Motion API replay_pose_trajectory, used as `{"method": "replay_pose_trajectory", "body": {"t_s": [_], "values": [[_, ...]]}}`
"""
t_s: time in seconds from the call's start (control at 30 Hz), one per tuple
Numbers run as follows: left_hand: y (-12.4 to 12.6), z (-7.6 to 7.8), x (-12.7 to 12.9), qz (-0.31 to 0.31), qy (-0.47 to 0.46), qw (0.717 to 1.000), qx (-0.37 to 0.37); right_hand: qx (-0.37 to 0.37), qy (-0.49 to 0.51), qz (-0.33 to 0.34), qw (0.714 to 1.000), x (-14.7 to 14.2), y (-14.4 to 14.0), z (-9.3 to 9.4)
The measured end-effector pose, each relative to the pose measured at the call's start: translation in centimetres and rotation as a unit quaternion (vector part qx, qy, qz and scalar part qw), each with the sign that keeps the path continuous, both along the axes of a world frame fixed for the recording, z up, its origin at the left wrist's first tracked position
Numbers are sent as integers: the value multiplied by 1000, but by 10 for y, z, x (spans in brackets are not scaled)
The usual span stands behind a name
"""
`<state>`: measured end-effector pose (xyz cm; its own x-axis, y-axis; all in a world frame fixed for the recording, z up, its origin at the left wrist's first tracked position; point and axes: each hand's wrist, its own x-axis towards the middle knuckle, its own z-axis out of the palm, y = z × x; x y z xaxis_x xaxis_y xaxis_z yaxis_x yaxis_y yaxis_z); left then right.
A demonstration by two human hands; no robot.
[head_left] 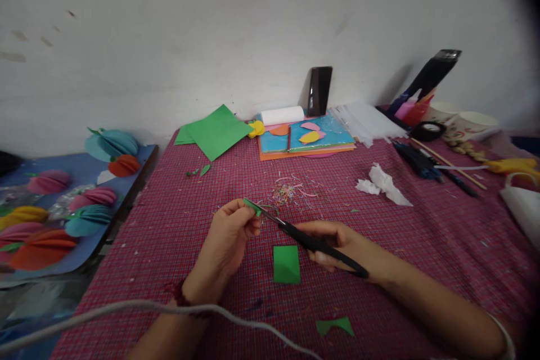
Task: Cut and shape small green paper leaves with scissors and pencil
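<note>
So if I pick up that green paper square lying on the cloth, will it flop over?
Probably a little. The green paper square lies flat and thin on the checked cloth, so it looks light and should bend under its own weight. It would likely slide or flutter at a nudge. The left hand pinches a similar green scrap with fingertips alone.

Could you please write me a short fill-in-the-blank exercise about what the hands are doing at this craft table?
1. The right hand holds black ____.
2. The left hand pinches a small paper piece coloured ____.
3. The green square lies flat on the checked cloth ____ the two hands.

Missing words: scissors; green; between
</note>
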<state>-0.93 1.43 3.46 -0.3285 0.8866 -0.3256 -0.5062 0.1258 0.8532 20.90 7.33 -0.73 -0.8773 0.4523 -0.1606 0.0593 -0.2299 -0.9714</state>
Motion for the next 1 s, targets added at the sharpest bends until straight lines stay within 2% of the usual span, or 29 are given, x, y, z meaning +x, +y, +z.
{"method": "replay_pose_trajectory", "body": {"t_s": [0.2, 0.4, 0.53, 0.67, 0.73, 0.8, 0.83, 0.93, 1.0], "values": [[0, 1, 1, 11, 9, 1000, -7, 21, 9, -11, 1000, -3, -1, 2], [-1, -1, 1, 5, 22, 1000, -2, -6, -31, -13, 999, -1, -3, 1], [-2, -3, 0, -10, 0, 1000, 19, -8, -5, -15, 1000, 2, -2, 1], [-2, -2, -2, -20, 3, 999, 39, 30, -19, -56, 998, 5, 4, 9], [-1, -1, -2, -19, 27, 998, 59, 90, -57, -96, 990, 9, 12, 14], [-1, -1, -2, -12, 54, 995, 83, 206, -104, -143, 962, 16, 23, 18], [0, -1, -2, -9, 64, 993, 94, 283, -137, -164, 935, 20, 29, 18], [0, -2, -2, -10, 73, 991, 109, 484, -262, -198, 811, 33, 43, 17], [0, -4, -3, -11, 65, 992, 110, 544, -326, -196, 748, 40, 50, 15]]}}
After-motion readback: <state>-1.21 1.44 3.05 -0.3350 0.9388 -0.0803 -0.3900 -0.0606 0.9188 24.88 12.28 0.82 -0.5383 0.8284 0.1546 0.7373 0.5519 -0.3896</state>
